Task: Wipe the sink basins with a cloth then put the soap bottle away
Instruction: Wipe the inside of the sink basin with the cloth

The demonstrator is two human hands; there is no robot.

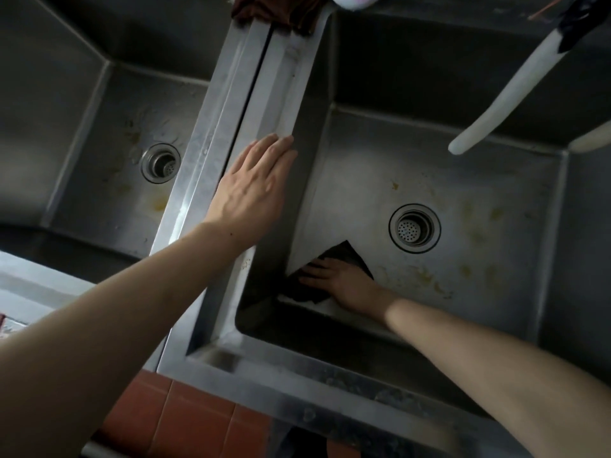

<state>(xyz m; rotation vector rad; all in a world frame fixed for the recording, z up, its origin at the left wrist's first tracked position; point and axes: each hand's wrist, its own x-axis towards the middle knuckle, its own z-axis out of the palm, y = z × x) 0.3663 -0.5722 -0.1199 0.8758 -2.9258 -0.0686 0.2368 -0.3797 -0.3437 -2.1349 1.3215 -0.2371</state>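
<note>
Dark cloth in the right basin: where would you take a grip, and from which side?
Grip the free pointed corner of the dark cloth, coming from above on the drain side. It lies flat on the basin floor, the right hand presses its middle, and its other edge sits against the wall.

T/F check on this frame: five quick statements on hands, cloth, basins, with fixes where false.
1. The right hand presses a dark cloth on the right basin floor. True.
2. The left hand grips the cloth. False: it lies flat on the divider between the basins.
3. The cloth covers the right drain. False: it sits apart from it, near the basin's corner.
4. The left basin also has a drain. True.
5. A soap bottle stands in the right basin. False: none shows there.
</note>
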